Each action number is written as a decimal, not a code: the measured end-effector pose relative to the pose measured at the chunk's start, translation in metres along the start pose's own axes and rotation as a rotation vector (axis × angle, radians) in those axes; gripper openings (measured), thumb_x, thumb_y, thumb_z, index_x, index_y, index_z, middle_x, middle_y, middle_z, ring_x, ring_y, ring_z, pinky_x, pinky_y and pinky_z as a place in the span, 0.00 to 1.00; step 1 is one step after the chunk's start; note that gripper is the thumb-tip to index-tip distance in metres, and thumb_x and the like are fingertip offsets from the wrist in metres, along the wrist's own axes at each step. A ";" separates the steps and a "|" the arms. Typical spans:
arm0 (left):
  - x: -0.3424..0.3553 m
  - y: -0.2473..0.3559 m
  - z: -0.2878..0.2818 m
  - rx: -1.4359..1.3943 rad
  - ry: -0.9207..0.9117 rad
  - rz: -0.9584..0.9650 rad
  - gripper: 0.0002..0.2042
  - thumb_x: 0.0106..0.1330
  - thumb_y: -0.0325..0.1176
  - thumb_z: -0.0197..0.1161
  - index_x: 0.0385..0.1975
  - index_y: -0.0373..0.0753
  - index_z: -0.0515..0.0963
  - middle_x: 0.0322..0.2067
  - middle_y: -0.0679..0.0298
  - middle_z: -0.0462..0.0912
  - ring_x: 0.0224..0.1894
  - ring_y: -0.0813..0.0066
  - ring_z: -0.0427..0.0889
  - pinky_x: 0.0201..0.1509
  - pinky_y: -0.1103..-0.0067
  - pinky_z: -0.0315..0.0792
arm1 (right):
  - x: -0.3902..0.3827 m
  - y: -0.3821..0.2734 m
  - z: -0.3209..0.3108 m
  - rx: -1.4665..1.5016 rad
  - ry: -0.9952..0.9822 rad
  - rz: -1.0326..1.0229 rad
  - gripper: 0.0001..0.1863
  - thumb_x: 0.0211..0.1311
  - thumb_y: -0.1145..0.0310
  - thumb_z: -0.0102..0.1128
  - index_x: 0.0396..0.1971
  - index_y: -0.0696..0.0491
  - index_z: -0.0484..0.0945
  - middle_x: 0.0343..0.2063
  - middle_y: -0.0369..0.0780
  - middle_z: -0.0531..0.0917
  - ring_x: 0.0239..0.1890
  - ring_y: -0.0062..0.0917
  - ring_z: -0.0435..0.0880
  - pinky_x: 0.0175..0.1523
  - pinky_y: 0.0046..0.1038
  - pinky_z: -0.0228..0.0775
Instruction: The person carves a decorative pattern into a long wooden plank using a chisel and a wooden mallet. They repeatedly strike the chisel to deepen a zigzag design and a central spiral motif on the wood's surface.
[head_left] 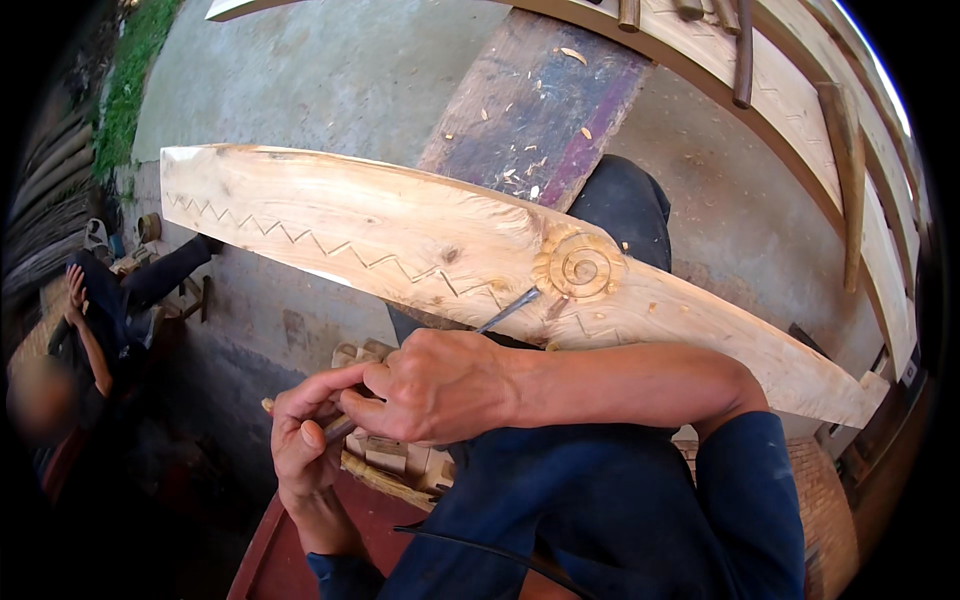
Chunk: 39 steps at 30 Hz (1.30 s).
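A long curved pale wooden board [330, 215] lies across in front of me, with a zigzag line cut along its lower side. A raised round spiral [582, 268] is carved on its right half. My right hand [435, 385] is closed round a chisel [512, 308], its forearm crossing from the right over the board's lower edge. The chisel's metal blade points up and right, its tip at the lower left rim of the spiral. Lower left, my left hand [310, 425] grips the brown wooden handle, partly hidden by the fingers.
A paint-stained plank [540, 100] with wood chips runs beyond the board. More curved boards [790, 110] stand at upper right, bearing wooden-handled tools and a wooden mallet [843, 170]. Wood blocks [385, 455] sit in a basket below my hands. Another person [95, 320] sits at far left.
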<state>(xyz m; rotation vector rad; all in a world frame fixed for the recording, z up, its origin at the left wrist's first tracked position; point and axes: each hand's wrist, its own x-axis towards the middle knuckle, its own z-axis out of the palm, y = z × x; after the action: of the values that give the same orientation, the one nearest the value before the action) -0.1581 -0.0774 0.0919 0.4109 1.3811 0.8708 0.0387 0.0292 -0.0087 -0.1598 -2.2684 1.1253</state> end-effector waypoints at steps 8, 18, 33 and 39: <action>-0.002 -0.002 0.004 -0.002 0.036 -0.006 0.46 0.71 0.61 0.75 0.66 0.15 0.76 0.52 0.46 0.90 0.53 0.63 0.93 0.60 0.74 0.85 | -0.002 0.000 -0.001 0.032 -0.004 0.002 0.17 0.67 0.66 0.67 0.51 0.58 0.86 0.25 0.40 0.80 0.21 0.30 0.88 0.21 0.32 0.80; 0.002 -0.009 0.003 0.010 0.038 0.006 0.48 0.73 0.65 0.70 0.64 0.14 0.77 0.51 0.44 0.90 0.51 0.61 0.93 0.58 0.73 0.85 | -0.003 0.002 0.001 0.009 -0.021 0.004 0.16 0.69 0.64 0.68 0.50 0.58 0.85 0.25 0.40 0.80 0.20 0.29 0.87 0.20 0.32 0.79; 0.011 -0.016 0.005 -0.060 0.014 -0.007 0.43 0.75 0.60 0.70 0.65 0.15 0.78 0.49 0.45 0.91 0.50 0.63 0.93 0.56 0.73 0.85 | -0.009 0.007 -0.002 0.005 -0.039 0.032 0.16 0.68 0.66 0.67 0.51 0.58 0.86 0.26 0.41 0.82 0.19 0.31 0.88 0.21 0.34 0.81; 0.015 -0.012 0.001 -0.047 -0.010 -0.043 0.46 0.72 0.63 0.71 0.66 0.16 0.77 0.53 0.44 0.90 0.54 0.61 0.93 0.61 0.72 0.84 | -0.008 0.008 -0.005 -0.002 -0.018 0.042 0.16 0.67 0.67 0.67 0.50 0.58 0.86 0.26 0.42 0.82 0.20 0.32 0.88 0.22 0.35 0.80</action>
<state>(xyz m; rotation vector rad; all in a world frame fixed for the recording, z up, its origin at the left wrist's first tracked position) -0.1543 -0.0737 0.0737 0.3481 1.3532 0.8628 0.0470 0.0349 -0.0164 -0.1993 -2.2925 1.1500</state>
